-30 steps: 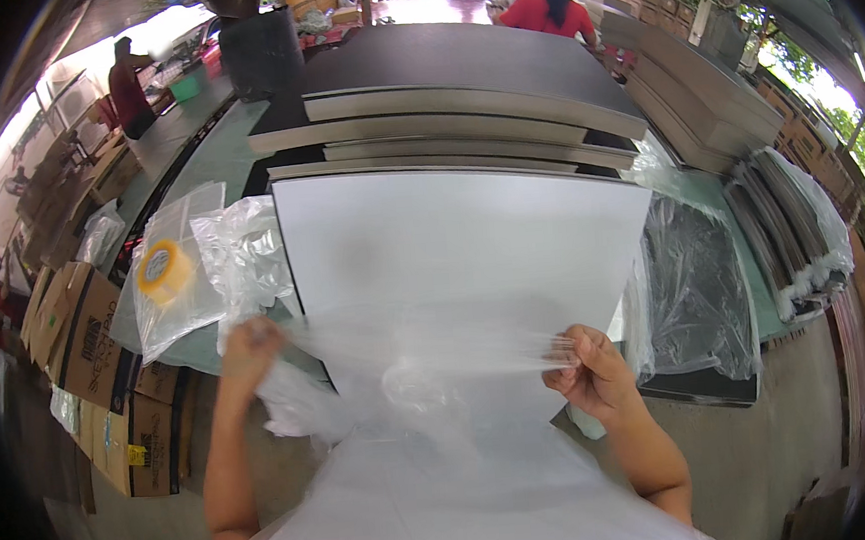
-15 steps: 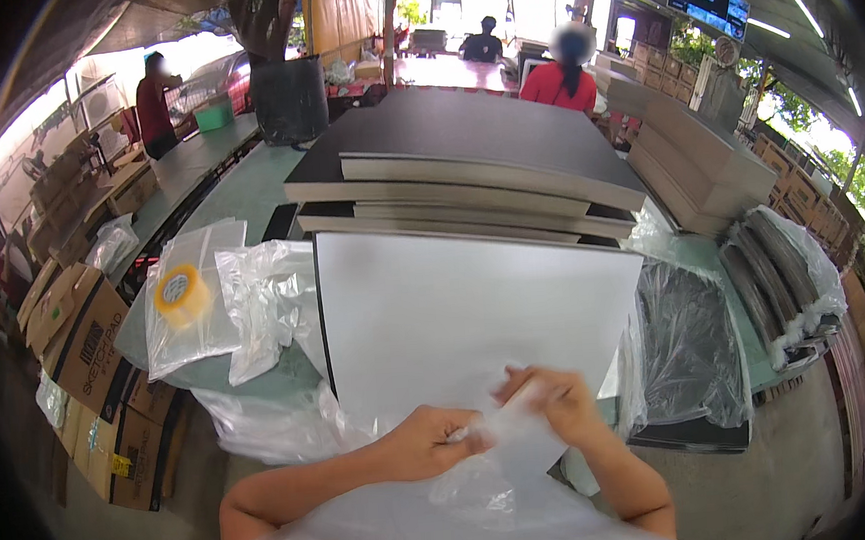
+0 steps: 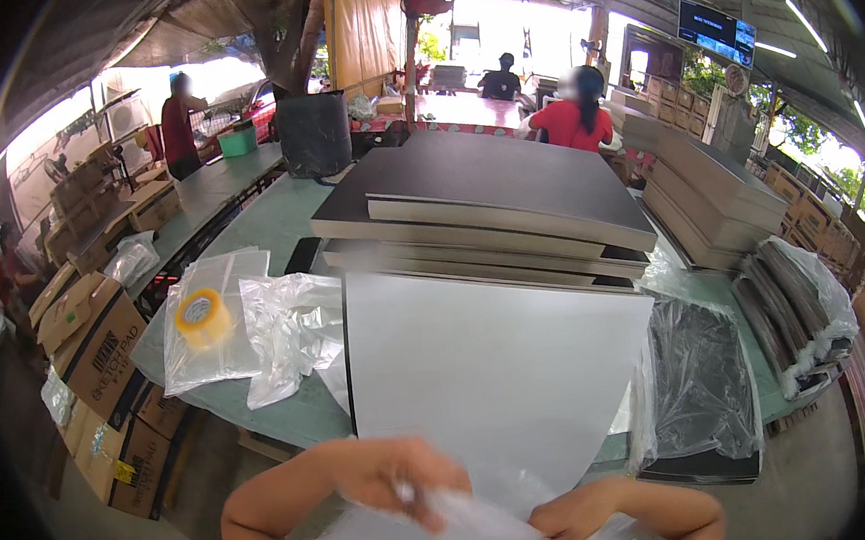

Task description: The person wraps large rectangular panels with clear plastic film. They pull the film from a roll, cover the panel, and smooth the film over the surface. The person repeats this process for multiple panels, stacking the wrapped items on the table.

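Low in front of me, my left hand [image 3: 399, 476] is closed on a clear plastic bag [image 3: 470, 516]; motion blurs its fingers. To the right and a little lower, my right hand [image 3: 573, 517] grips the same crumpled plastic, with its fingertips partly hidden. The bag spreads over my lap along the lower edge. Just beyond my hands lies a large white sheet [image 3: 490, 371] with a thin dark left edge. It rests at the near side of a tall stack of thick pads with black covers [image 3: 496, 170].
A yellow tape roll [image 3: 203, 318] lies on clear plastic sleeves [image 3: 290, 315] at the left. On the right are a plastic-wrapped black pad [image 3: 703, 381] and a wrapped bundle [image 3: 791, 310]. Cardboard boxes [image 3: 97, 344] stand at far left. Several people work farther back.
Both hands have come down toward me with the plastic, the right one most. They are farther apart. The view has tilted slightly, so the table sits lower in it.
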Tool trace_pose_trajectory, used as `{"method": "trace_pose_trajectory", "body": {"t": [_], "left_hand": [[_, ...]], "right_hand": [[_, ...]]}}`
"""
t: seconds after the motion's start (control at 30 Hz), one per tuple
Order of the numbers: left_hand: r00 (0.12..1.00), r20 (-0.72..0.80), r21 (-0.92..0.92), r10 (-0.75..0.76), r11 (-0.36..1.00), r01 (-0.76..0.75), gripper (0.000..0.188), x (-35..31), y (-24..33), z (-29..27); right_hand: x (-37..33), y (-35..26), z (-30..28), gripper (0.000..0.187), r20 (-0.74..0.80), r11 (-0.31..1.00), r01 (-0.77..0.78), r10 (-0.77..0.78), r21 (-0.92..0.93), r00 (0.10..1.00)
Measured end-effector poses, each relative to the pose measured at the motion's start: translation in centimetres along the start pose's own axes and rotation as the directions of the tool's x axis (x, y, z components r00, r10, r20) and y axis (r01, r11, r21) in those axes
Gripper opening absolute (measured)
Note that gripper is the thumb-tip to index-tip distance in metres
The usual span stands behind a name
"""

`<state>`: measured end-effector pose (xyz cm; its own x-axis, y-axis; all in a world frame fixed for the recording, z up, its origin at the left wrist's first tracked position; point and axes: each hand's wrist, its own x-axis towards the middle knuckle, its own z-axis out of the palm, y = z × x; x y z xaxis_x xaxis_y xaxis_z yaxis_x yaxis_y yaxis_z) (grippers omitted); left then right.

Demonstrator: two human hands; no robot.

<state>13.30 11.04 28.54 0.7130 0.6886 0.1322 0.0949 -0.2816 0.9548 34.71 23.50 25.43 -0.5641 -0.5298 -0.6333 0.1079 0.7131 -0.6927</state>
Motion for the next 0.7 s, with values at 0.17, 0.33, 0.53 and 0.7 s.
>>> {"method": "trace_pose_trajectory", "body": {"t": [0.17, 0.33, 0.53, 0.7], "left_hand": [[0.740, -0.350, 0.682, -0.575, 0.385, 0.622, 0.010, -0.3, -2.0, 4.2], [0.701, -0.700, 0.714, -0.140, -0.155, 0.682, 0.011, -9.6, -6.3, -2.4], [0.922, -0.297, 0.934, -0.250, 0.125, 0.335, 0.018, -4.3, 3.4, 1.1], [0.932, 0.169, 0.960, -0.322, -0.159, -0.229, 0.024, -6.8, -4.5, 4.2]], "right_hand": [[-4.4, 9.6, 3.5, 0.028, -0.820, 0.574, -0.672, 0.000, -0.469, 0.572], [-6.6, -2.8, 1.9, 0.026, -0.708, 0.776, -0.327, -0.208, -0.539, 0.674], [-7.3, 9.5, 1.9, 0.026, -0.605, 0.429, -0.775, 0.485, -0.465, 0.631], [-9.6, 6.7, -0.4, 0.026, -0.978, -0.039, -0.977, -0.024, -0.208, 0.209]]}}
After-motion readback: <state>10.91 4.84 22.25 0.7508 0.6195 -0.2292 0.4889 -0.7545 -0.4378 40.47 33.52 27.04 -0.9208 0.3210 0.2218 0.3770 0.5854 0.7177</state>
